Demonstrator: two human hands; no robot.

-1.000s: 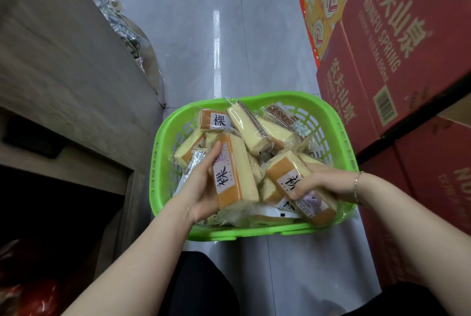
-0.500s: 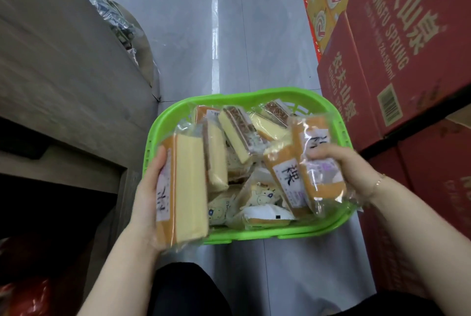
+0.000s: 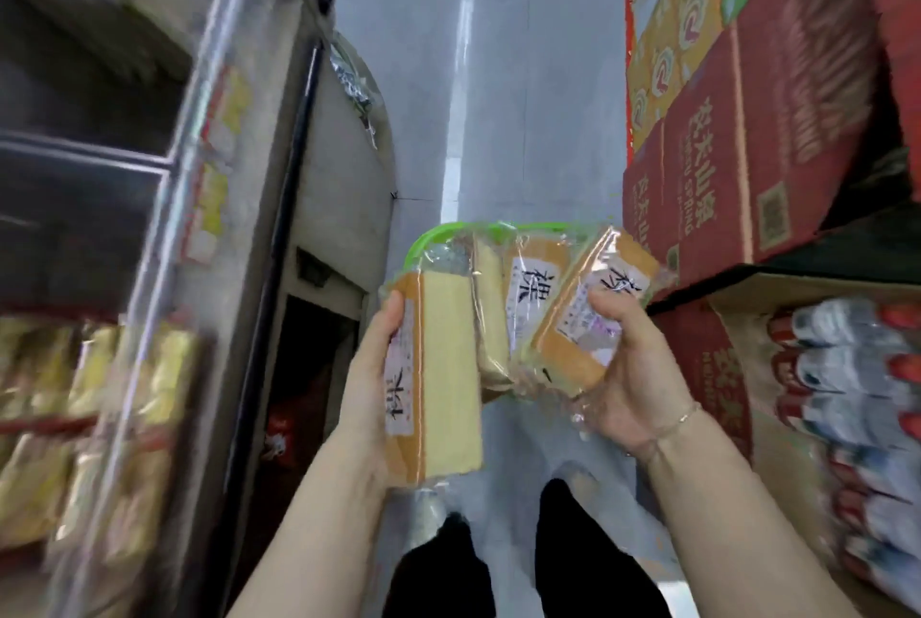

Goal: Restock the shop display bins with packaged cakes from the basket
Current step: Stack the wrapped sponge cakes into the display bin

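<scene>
Mid-restock in a shop aisle, seen from above: both hands loaded, nothing yet placed. Left hand (image 3: 371,368) curled round one long packaged cake (image 3: 443,378), thumb at its top edge, held upright over the floor (image 3: 498,119). Right hand (image 3: 633,368) gripping a second cake (image 3: 583,318) by its lower end, tilted, with two more wrapped cakes (image 3: 518,308) bunched between the hands; whose fingers carry those, impossible to tell through the film and the blur. Only a strip of the green basket (image 3: 433,239) showing past the packs, its contents hidden, so how much stock remains cannot be read. Display bins (image 3: 99,368) at the left behind clear fronts: lower ones with yellow packets, blurred, upper ones (image 3: 89,119) dark and seemingly bare. Red cartons (image 3: 722,169) stacked on the right, bottled drinks (image 3: 857,393) below them.

By the look of it: picking done for this handful, carry and placing left, and likely several more trips after. All cakes in view well apart from any bin. Slippery wrap and a crowded right-hand hold a possible cause of a dropped pack on the way across.
</scene>
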